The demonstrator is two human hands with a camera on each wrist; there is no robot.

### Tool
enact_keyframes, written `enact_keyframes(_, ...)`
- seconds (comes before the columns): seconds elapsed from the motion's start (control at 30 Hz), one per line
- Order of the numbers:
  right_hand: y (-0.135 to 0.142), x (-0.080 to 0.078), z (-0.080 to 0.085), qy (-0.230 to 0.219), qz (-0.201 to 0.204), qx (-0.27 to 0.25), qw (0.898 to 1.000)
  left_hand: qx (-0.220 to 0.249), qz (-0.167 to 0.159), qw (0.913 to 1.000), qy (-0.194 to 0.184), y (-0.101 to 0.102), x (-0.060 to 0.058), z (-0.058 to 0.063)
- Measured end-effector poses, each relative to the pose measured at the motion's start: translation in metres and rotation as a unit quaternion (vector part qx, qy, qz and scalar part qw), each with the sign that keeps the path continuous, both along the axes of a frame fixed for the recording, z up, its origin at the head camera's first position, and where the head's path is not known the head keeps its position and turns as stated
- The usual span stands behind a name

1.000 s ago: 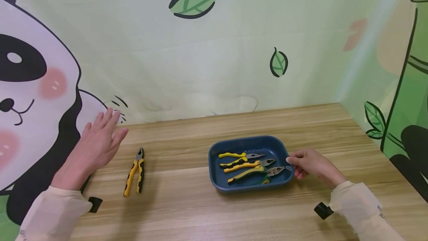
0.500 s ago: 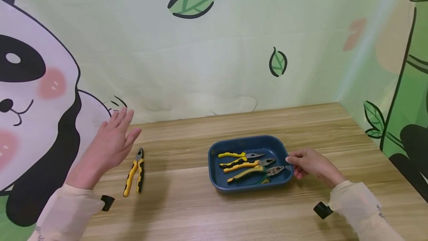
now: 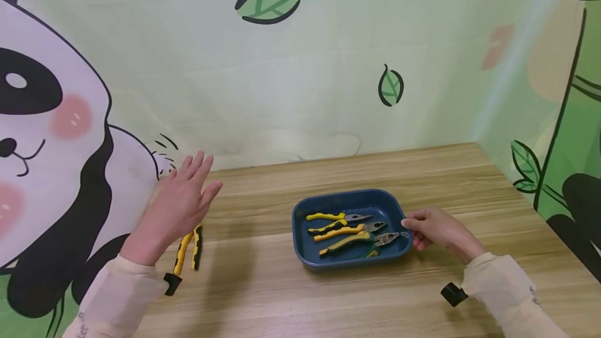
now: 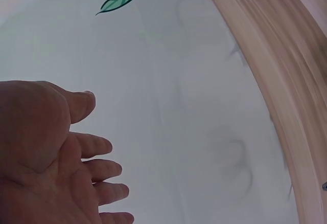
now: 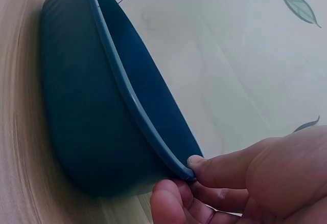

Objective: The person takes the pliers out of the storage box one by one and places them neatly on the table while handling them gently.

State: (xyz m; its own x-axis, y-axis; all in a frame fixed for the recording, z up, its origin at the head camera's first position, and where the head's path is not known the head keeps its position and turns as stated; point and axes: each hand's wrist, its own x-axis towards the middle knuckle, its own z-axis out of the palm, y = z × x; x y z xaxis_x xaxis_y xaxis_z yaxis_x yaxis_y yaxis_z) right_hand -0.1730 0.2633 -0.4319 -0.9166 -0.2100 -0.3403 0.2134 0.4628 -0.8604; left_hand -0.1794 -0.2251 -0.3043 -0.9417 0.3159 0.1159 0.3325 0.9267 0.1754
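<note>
My left hand (image 3: 180, 200) is held in the air with straight fingers, over a pair of pliers (image 3: 183, 252) with yellow and black handles; it hides their metal head. Nothing is in this hand, as its bare palm in the left wrist view shows. My right hand (image 3: 434, 231) pinches the right rim of a blue plastic tray (image 3: 300, 246) between thumb and fingers. Inside lie three pliers side by side: long-nose pliers (image 3: 357, 218) with yellow handles, pliers with yellow-orange handles (image 3: 338, 233), and worn pliers with green and yellow handles (image 3: 347, 244).
The wooden table (image 3: 272, 301) runs back to a cloth wall (image 3: 310, 93) printed with a panda and leaves. A second cloth side (image 3: 530, 119) borders the table on the right. A small black wrist device (image 3: 453, 294) hangs by each sleeve.
My left hand has moved right, from beside the loose pliers to above them, and now covers their head. My right hand and the tray have stayed in place.
</note>
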Motion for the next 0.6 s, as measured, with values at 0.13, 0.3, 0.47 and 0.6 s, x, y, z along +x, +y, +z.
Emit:
enact_keyframes(0.13,0.001,0.001,0.000,0.001,-0.001,0.002,1.000,0.014,-0.012,0.9998,-0.009,0.013,-0.001,-0.001)
enact_keyframes(0.3,0.002,0.001,0.000,0.001,-0.004,0.001,1.000,0.026,-0.027,0.9993,-0.007,0.029,-0.002,-0.004)
enact_keyframes(0.47,0.001,0.000,-0.002,-0.002,-0.007,0.000,1.000,0.029,-0.040,0.9988,0.003,0.043,-0.003,-0.008)
enact_keyframes(0.6,0.001,-0.001,-0.002,-0.003,-0.008,0.001,1.000,0.032,-0.046,0.9984,0.006,0.054,-0.004,-0.013)
